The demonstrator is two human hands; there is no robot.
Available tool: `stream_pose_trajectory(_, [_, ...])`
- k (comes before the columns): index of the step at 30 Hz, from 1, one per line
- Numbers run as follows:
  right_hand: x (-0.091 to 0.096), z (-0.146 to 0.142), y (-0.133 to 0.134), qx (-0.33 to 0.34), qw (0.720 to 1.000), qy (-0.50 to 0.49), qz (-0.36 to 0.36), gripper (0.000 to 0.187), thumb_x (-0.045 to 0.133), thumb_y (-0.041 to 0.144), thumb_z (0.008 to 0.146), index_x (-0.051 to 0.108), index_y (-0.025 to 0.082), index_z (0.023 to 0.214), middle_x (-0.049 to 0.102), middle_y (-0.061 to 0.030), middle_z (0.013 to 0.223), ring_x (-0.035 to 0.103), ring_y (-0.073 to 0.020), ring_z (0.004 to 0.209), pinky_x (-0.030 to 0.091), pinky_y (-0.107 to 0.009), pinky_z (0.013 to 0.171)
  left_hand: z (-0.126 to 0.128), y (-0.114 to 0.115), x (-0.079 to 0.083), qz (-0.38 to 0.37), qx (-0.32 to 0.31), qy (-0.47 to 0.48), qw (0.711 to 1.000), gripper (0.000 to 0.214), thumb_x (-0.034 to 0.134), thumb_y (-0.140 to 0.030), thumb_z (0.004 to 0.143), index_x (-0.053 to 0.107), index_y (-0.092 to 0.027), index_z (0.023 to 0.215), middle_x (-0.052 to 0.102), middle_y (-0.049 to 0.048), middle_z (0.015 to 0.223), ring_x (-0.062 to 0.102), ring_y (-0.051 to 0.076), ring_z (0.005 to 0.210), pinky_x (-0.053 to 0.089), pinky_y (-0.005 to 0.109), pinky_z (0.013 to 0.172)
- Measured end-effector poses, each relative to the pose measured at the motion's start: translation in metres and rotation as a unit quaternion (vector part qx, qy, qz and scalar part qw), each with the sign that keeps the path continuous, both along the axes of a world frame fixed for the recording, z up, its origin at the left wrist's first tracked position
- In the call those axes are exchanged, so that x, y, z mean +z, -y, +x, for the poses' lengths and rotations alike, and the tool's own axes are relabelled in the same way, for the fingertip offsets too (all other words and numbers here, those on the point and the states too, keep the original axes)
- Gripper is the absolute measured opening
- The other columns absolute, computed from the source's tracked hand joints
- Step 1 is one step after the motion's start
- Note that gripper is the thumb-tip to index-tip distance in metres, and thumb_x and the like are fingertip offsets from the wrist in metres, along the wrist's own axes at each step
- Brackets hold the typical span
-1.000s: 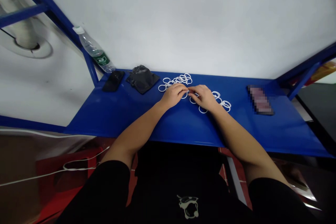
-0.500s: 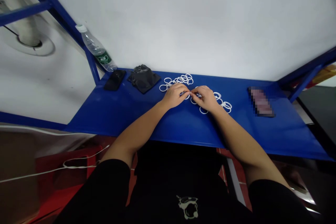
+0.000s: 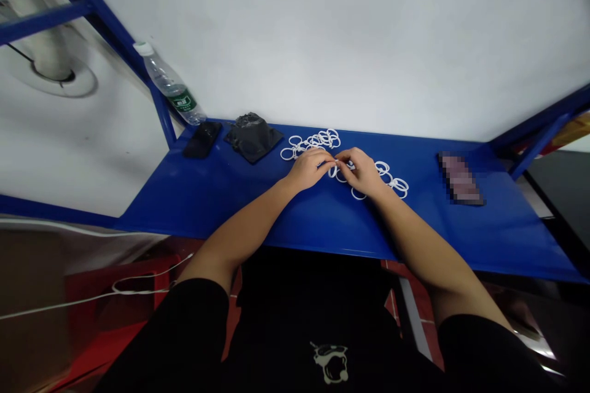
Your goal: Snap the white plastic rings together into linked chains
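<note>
Landmark: small white ring (image 3: 335, 169) | left hand (image 3: 306, 170): curled, fingertips at the ring's left side | right hand (image 3: 362, 173): curled, fingertips at its right side; whether either grips it is too small to tell | loose white rings (image 3: 318, 141): beyond and right of the landmark, on blue metal bench (image 3: 221, 202)

Soft, dim light; warped, bowed edges

Nothing can be read: the green label (image 3: 182, 100) on the plastic water bottle (image 3: 161, 81) is too small and blurred.
</note>
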State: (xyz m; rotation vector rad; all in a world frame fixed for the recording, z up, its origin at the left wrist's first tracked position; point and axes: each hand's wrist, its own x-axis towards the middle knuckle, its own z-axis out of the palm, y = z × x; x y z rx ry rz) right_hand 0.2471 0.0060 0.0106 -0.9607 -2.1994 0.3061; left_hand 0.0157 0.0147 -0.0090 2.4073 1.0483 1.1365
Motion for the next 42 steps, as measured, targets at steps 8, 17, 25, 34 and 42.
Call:
stream_pose_trajectory(8, [-0.005,0.002,-0.001,-0.003,1.0,-0.003,0.012,0.015,0.055,0.037,0.112,0.066,0.028,0.107,0.075,-0.0093,0.103,0.066,-0.027,0.092,0.056,-0.045,0.084,0.003,-0.001,-0.002,-0.025,-0.004,0.017,1.0,0.01,0.073,-0.018,0.11,0.08,-0.022,0.104,0.085,0.0067,0.112,0.079,0.023,0.11,0.062,0.045,0.107])
stream_pose_trajectory(17, [-0.001,0.004,-0.001,-0.017,1.0,0.011,0.011,0.021,0.056,0.039,0.113,0.073,0.028,0.12,0.078,-0.0103,0.104,0.069,-0.0302,0.097,0.057,-0.048,0.091,0.0,0.002,0.005,-0.005,0.013,-0.027,1.0,0.009,0.07,-0.022,0.112,0.079,-0.022,0.109,0.083,0.0079,0.115,0.076,0.026,0.115,0.058,0.047,0.11])
stream_pose_trajectory(25, [-0.004,0.018,-0.018,-0.077,0.996,0.036,0.017,0.027,0.055,0.032,0.107,0.081,0.025,0.111,0.083,-0.0128,0.108,0.073,-0.0347,0.105,0.055,-0.055,0.1,-0.037,-0.016,0.019,-0.054,0.248,-0.092,0.963,0.023,0.068,-0.016,0.107,0.082,-0.022,0.125,0.079,0.015,0.135,0.069,0.037,0.127,0.054,0.054,0.112])
stream_pose_trajectory(34, [-0.013,0.024,-0.029,-0.123,0.991,0.053,-0.002,0.026,0.059,0.02,0.093,0.083,0.024,0.1,0.085,-0.0126,0.109,0.074,-0.0352,0.105,0.055,-0.056,0.101,-0.052,-0.023,0.015,-0.145,0.302,-0.21,0.918,0.03,0.062,-0.019,0.106,0.085,-0.019,0.126,0.08,0.0206,0.129,0.071,0.043,0.124,0.053,0.06,0.106])
stream_pose_trajectory(42, [-0.009,0.017,-0.024,-0.087,0.987,0.124,-0.05,0.031,0.057,0.02,0.095,0.086,0.022,0.103,0.089,-0.0113,0.109,0.077,-0.0327,0.102,0.05,-0.055,0.112,-0.054,-0.023,0.022,-0.186,0.295,-0.185,0.919,0.034,0.065,-0.022,0.109,0.081,-0.026,0.139,0.086,0.0114,0.126,0.077,0.036,0.124,0.057,0.049,0.11])
